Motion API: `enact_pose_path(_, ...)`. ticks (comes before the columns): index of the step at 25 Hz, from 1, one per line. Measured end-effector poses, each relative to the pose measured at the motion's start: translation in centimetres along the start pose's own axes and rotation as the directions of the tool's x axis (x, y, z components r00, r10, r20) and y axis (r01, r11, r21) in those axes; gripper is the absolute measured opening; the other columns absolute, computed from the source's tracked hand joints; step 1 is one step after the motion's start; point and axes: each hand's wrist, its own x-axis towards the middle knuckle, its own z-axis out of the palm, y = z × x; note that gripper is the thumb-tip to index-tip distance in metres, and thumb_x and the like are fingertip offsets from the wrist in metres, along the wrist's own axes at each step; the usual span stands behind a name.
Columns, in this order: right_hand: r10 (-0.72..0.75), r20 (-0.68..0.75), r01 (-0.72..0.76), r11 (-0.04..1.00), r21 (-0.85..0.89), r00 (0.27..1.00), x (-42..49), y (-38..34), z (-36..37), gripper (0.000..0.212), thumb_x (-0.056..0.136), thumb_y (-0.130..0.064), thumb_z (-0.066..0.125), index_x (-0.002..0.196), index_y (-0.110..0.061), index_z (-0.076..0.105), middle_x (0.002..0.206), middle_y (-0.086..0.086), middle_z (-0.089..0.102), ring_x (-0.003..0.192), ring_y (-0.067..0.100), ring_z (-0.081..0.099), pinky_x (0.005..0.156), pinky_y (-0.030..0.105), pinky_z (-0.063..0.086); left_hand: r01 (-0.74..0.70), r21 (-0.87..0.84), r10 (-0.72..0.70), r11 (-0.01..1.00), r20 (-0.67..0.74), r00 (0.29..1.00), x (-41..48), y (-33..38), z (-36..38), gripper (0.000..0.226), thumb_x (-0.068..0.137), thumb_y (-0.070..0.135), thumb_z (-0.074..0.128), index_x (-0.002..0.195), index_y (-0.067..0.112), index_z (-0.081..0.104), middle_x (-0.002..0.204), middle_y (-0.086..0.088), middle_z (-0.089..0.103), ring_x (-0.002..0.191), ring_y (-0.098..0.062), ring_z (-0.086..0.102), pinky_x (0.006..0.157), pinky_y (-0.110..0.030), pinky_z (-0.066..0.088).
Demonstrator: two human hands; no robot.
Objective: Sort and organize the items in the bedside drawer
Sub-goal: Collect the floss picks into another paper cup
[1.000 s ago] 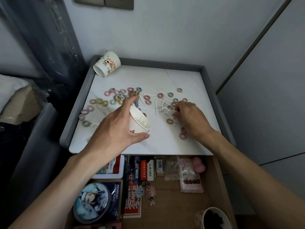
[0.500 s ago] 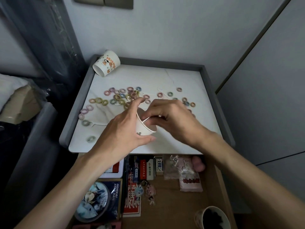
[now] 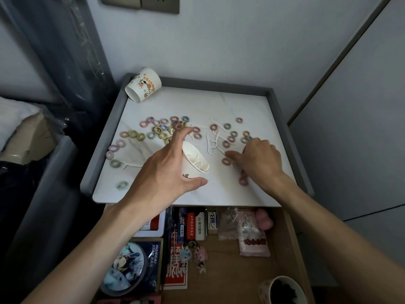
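My left hand (image 3: 168, 172) grips a white paper cup (image 3: 195, 162), tilted with its mouth toward the right, on the white top of the bedside table (image 3: 219, 106). White floss picks (image 3: 212, 142) lie inside the cup and beside it. My right hand (image 3: 258, 161) rests on the tabletop to the right, fingertips pinching at a floss pick near a pastel hair ring (image 3: 225, 161). Several pastel hair rings (image 3: 163, 128) are scattered across the top. The open drawer (image 3: 232, 270) below holds small items.
A second printed paper cup (image 3: 143, 87) lies on its side at the back left corner. The drawer holds a round tin (image 3: 125, 270), lighters (image 3: 190, 224), keychain charms (image 3: 195, 256), a pink packet (image 3: 252, 235) and a dark-filled cup (image 3: 282, 290). A bed edge lies left.
My right hand has left the cup's mouth and moved right, back down to the tabletop among the rings and picks. My left hand still holds the tilted cup.
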Motion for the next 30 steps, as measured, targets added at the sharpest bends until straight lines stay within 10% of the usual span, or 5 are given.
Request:
enact_pose_path(8, -0.12, 0.03, 0.123, 0.98, -0.156, 0.992, 1.0, -1.1, 0.1, 0.016, 0.095, -0.016, 0.057, 0.104, -0.009, 0.068, 0.105, 0.012, 0.066, 0.099, 0.032, 0.06, 0.07, 0.034, 0.038, 0.017, 0.007, -0.017, 1.0, 0.008, 1.0, 0.0, -0.2, -0.2, 0.1, 0.071, 0.044, 0.084, 0.145, 0.042, 0.016, 0.11, 0.011, 0.049, 0.097, -0.012, 0.048, 0.083, -0.022, 0.035)
enact_pose_path(18, -0.226, 0.19, 0.272, 0.922, -0.276, 0.956, 0.0, -0.8, -0.2, 0.044, 0.079, 0.0, 0.075, 0.119, 0.004, 0.056, 0.123, 0.018, 0.057, 0.111, 0.032, 0.059, 0.082, 0.037, 0.049, 0.004, 0.013, -0.004, 1.0, 0.016, 1.0, -0.2, -0.2, -0.4, 0.101, 0.07, 0.045, 0.083, 0.145, 0.041, 0.016, 0.116, 0.009, 0.052, 0.1, -0.013, 0.05, 0.085, -0.022, 0.035)
enact_pose_path(23, -0.343, -0.034, 0.34, 0.938, -0.073, 0.939, 0.8, 0.3, -0.4, 0.012, 0.096, -0.009, 0.058, 0.108, -0.007, 0.058, 0.103, 0.012, 0.067, 0.09, 0.03, 0.064, 0.072, 0.04, 0.051, -0.009, 0.001, 0.009, 1.0, -0.018, 1.0, 0.1, -0.1, -1.3, 0.1, 0.07, 0.043, 0.084, 0.146, 0.038, 0.02, 0.129, 0.009, 0.053, 0.105, -0.009, 0.047, 0.089, -0.019, 0.032)
enact_pose_path(30, -0.76, 0.142, 0.772, 0.614, -0.161, 0.634, 8.3, -2.6, -2.7, 0.027, 0.08, -0.002, 0.076, 0.105, -0.013, 0.073, 0.092, 0.003, 0.071, 0.078, 0.018, 0.066, 0.069, 0.036, 0.056, -0.031, 0.043, 0.034, 0.999, -0.06, 0.998, 0.2, -0.3, -2.5, 0.096, 0.07, 0.042, 0.085, 0.143, 0.039, 0.022, 0.109, 0.015, 0.042, 0.093, -0.009, 0.044, 0.08, -0.02, 0.031)
